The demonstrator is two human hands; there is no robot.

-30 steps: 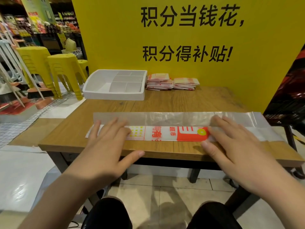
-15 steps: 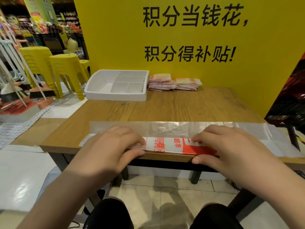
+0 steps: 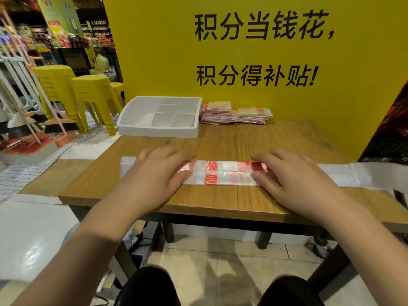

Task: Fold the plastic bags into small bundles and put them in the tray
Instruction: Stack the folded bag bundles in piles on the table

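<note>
bag strip (image 3: 223,173) long axis left-right under you | left hand (image 3: 157,173), right hand (image 3: 293,175) flat on it, apart | tray (image 3: 159,131) far-left, nearer your left

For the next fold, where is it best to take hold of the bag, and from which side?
Probably the left end, pinched from the left. The bag lies as a flat strip across the table, and that end sticks out free beyond the left hand, while the right hand pins the strip.
</note>
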